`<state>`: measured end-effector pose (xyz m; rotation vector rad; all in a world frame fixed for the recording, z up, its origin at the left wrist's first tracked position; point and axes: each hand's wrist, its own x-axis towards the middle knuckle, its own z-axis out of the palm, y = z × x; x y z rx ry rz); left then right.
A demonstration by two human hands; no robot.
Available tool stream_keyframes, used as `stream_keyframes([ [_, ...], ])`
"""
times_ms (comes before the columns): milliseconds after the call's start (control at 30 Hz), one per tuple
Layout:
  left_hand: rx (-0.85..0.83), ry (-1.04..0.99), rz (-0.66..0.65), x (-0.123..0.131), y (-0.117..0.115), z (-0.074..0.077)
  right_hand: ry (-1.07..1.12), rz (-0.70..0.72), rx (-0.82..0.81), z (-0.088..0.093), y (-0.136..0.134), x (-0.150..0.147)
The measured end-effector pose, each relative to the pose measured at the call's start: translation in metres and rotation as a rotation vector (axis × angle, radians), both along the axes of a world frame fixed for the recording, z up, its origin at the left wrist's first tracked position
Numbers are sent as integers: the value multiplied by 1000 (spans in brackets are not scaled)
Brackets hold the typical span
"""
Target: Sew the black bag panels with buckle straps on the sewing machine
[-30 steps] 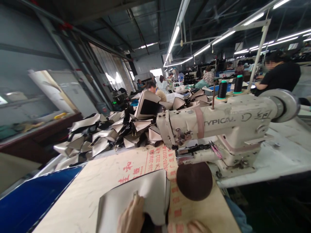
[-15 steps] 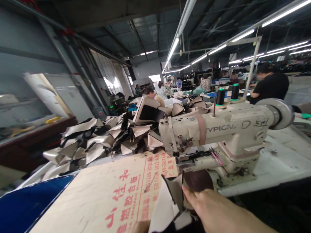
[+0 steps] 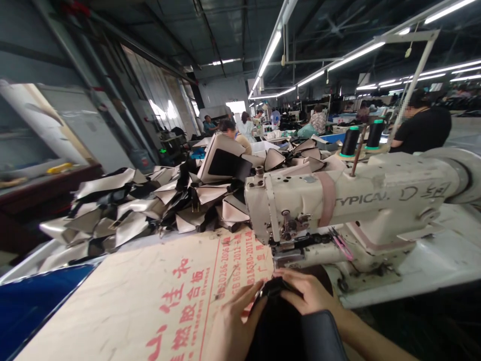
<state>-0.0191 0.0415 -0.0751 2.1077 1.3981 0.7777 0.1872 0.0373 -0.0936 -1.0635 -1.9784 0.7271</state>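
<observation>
My left hand and my right hand both grip the top edge of a black bag piece, one on each side. A smooth dark flap hangs by my right wrist; the piece's lower part runs out of view. Both hands are just in front of the cylinder arm of a cream sewing machine. The held edge is below the needle area and apart from it. Beneath my left hand lies a plywood board with red print.
Beige and black bag pieces are heaped behind the board. Pink-handled snips rest on the machine arm. Black thread cones stand behind the machine. A person in black is at the right; other people work farther back.
My left hand has come up from the bottom edge to the bag piece. The piece has been turned, its black side now showing instead of the beige. The view has shifted slightly.
</observation>
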Motion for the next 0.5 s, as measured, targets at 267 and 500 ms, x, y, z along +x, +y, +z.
stream_keyframes([
  [267, 33, 105, -356, -11, 0, 15, -114, 229, 27, 14, -8, 20],
  [500, 8, 60, -415, -2, -5, -2, -172, 189, 150, -1, -12, 33],
])
